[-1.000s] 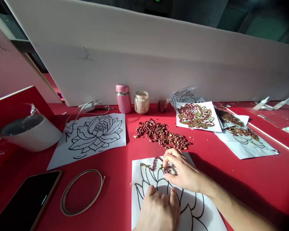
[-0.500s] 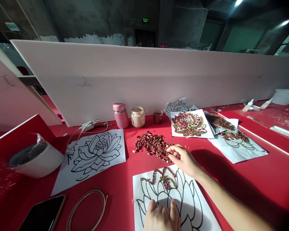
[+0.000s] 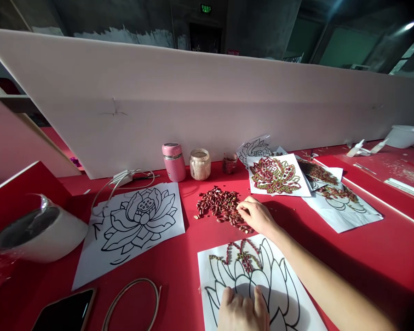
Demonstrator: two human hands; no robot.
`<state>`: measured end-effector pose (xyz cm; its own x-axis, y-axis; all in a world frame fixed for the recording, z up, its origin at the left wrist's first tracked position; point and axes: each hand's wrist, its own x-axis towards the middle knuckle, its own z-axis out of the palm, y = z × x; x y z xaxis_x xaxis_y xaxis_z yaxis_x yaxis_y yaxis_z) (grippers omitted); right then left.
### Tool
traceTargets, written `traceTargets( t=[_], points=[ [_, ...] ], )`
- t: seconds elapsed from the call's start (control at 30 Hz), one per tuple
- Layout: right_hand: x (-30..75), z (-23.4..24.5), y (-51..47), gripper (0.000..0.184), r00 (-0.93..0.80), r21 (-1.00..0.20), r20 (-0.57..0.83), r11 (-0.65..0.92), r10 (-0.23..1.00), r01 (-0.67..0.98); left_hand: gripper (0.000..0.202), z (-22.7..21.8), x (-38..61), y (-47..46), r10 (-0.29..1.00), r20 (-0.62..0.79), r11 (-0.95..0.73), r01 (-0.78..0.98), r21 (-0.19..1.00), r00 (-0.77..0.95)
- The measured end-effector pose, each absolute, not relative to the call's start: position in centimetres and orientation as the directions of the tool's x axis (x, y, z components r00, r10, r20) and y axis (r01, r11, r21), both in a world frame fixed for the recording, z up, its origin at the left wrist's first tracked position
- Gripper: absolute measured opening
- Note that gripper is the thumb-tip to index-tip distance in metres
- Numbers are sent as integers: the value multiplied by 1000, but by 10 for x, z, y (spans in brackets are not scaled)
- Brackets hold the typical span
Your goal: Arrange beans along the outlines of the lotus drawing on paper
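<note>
My right hand [image 3: 257, 215] reaches over the near right edge of a pile of red and green beans [image 3: 221, 208] on the red table, fingers curled in a pinch among the beans. My left hand [image 3: 243, 310] lies flat, fingers together, on the near end of a lotus outline sheet [image 3: 283, 294] in front of me. Rows of beans [image 3: 239, 255] fill the top petals of that drawing.
A blank lotus sheet [image 3: 134, 220] lies left. Bean-covered lotus sheets [image 3: 276, 174] lie at the right. A pink flask [image 3: 173, 162], a jar [image 3: 200, 164] and a small cup [image 3: 229, 162] stand by the white board. A white bowl [image 3: 37, 232], a phone [image 3: 64, 312] and a hoop [image 3: 133, 301] sit left.
My right hand left the drawing's top petals and moved up to the bean pile. The view tilted up; my left hand stayed on the sheet.
</note>
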<state>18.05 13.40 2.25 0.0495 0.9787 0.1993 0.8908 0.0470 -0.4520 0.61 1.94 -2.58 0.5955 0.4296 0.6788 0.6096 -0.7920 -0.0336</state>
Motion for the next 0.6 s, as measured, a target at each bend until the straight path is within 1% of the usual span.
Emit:
traceTargets(
  t=[0.27, 0.33, 0.47, 0.6],
  points=[
    [182, 27, 137, 18, 90, -406, 151, -21, 984, 913, 13, -26, 7, 18, 464, 672, -798, 602, 34, 577],
    [182, 28, 138, 19, 82, -401, 142, -18, 986, 916, 13, -31, 10, 15, 492, 687, -778, 625, 70, 535],
    [182, 26, 139, 17, 61, -395, 135, -3, 989, 919, 16, -40, 20, 10, 548, 738, -722, 668, 180, 393],
    [180, 26, 141, 15, 39, -392, 121, 11, 992, 920, 21, -44, 24, 9, 552, 746, -721, 663, 201, 373]
  ],
)
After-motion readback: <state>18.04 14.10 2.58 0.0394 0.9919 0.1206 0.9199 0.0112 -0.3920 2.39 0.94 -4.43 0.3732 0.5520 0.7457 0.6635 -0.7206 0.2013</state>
